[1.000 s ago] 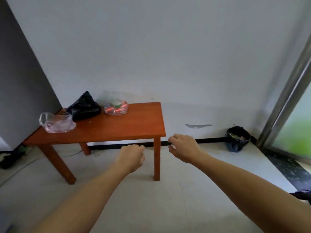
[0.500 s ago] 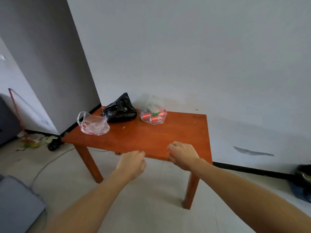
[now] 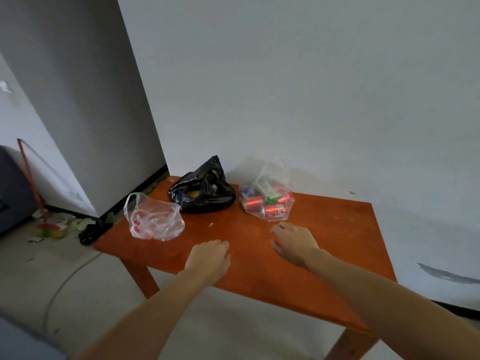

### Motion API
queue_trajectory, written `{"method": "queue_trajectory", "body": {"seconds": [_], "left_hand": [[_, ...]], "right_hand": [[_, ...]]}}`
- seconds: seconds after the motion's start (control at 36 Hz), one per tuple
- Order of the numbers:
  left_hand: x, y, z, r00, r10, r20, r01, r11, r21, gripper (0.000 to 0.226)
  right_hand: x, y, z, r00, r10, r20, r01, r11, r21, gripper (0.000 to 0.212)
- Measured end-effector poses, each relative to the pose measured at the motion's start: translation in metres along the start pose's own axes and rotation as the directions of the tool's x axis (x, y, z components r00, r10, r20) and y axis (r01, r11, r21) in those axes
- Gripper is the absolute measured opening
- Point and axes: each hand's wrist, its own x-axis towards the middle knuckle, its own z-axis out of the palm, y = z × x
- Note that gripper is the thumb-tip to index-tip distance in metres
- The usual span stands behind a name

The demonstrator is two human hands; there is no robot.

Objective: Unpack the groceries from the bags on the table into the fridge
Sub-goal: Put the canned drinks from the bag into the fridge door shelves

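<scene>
On table (image 3: 337, 229): clear bag (image 3: 279, 178) holds red cans (image 3: 275, 210); left hand (image 3: 209, 259), right hand (image 3: 293, 245) empty, relaxed.

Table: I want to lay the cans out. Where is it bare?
Bare: the right end of the table, beyond the bag of cans and right hand; the front strip near the left hand. Crowded: back left, with the black bag and flat clear bag.

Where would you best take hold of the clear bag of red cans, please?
Take the clear bag of cans by its gathered top, which stands up above the load, coming from above. The load lies loose at the bottom, so a grip on the sides would probably slip. The right hand is nearest.
</scene>
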Motion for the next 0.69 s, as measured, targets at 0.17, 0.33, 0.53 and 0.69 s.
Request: {"method": "queue_trajectory", "body": {"seconds": [0.17,0.33,0.53,0.69], "left_hand": [[0.086,-0.071,-0.002,0.997,0.079,0.018,-0.079,0.997,0.006,0.022],[0.173,-0.114,0.006,0.994,0.095,0.061,-0.092,0.994,-0.051,0.023],[0.262,-0.130,0.037,0.982,0.151,0.111,-0.140,0.985,-0.098,0.029],[0.344,-0.142,0.052,0.980,0.160,0.121,-0.147,0.983,-0.106,0.030]], "right_hand": [[0.090,0.007,0.015,0.984,0.175,0.028,-0.176,0.983,0.060,0.034],[0.166,0.031,0.013,0.972,0.235,0.007,-0.235,0.972,0.010,0.037],[0.272,0.097,0.017,0.954,0.297,-0.045,-0.301,0.949,-0.095,0.043],[0.362,0.153,0.037,0.943,0.331,-0.039,-0.332,0.923,-0.193,0.079]]}}
